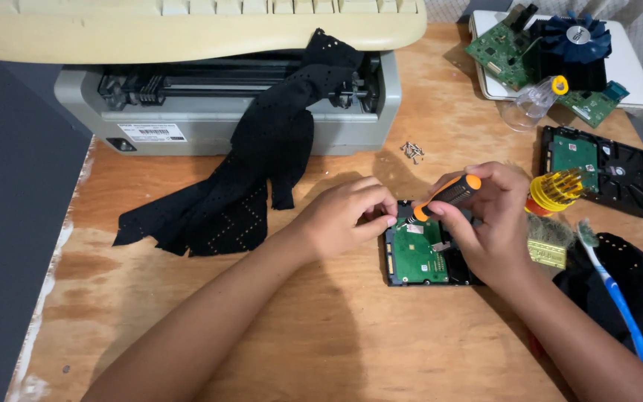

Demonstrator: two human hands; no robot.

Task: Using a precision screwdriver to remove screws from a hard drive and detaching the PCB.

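Hard drive [414, 257] lies flat on the plywood worktop [321, 327], green circuit board face up in a black metal frame, just in front of the person. Right hand [485, 223]: grip closed around a small screwdriver [446, 197] with an orange and black rubbery handle, shaft angled down-left to the drive's upper left corner. Left hand [347, 216]: fingers pinched together at that same corner, touching the drive's edge beside the screwdriver tip; whether they hold anything cannot be told.

Small pile of loose metal screws [411, 151] sits on the bare wood above the drive. Perforated black cloth [262, 171] drapes from a grey printer [217, 112] down onto the worktop. Right of the hands: a yellow bit holder [556, 190], a second hard drive [597, 170], a blue-handled toothbrush [619, 298] lying on dark fabric.
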